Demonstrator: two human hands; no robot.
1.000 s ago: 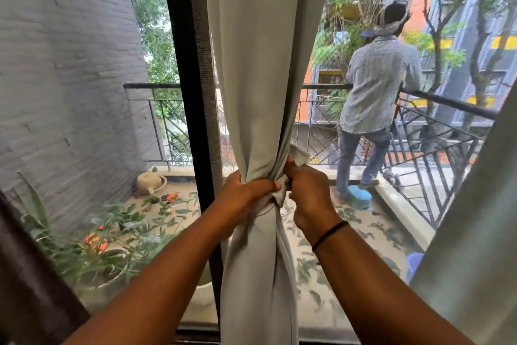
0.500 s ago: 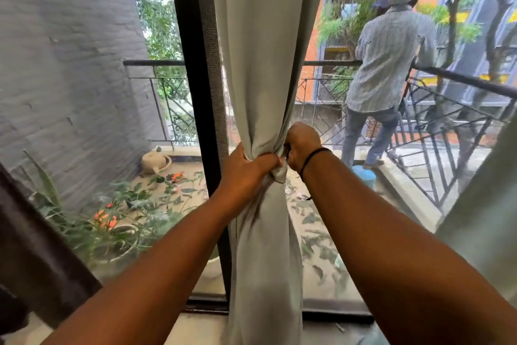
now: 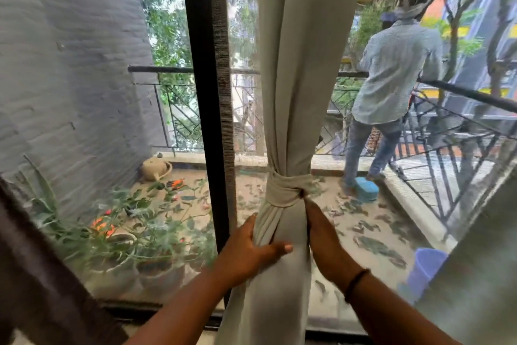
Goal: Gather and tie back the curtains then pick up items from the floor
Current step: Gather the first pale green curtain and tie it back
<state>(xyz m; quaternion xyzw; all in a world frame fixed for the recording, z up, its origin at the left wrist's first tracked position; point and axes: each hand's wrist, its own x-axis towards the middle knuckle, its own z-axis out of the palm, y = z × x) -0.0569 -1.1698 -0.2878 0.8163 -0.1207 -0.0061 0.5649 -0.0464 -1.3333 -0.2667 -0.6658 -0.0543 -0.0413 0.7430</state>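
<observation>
Your head view shows 1 pale curtain [image 3: 296, 70] hanging in front of the window, just right of the black frame [image 3: 200, 93]. The curtain is gathered into a narrow column and bound by a tie [image 3: 282, 191] of the same cloth. The tie wraps the curtain with a knot on its right side.

Your left hand [image 3: 249, 249] sits below the tie on the left side of the curtain. Its grip is clamped on the cloth: the thumb lies across the front, and the fingers curl behind the fold.

Your right hand [image 3: 324, 244] sits on the right side of the curtain. Its fingers are straight and lie flat against the cloth, with the fingertips reaching up to just below the knot. This grip is apart and holds nothing. A dark band [image 3: 356, 284] circles the right wrist.

A second pale curtain [image 3: 481, 255] hangs at the right edge of the view. A dark curtain [image 3: 36, 274] crosses the lower left corner.

Beyond the glass, the balcony shows these items:
- plants [image 3: 134, 221] at the left
- a railing [image 3: 461, 95] at the far edge
- 1 person [image 3: 391, 84] standing at the railing, facing away
- a blue tub [image 3: 425, 269] at the lower right
</observation>
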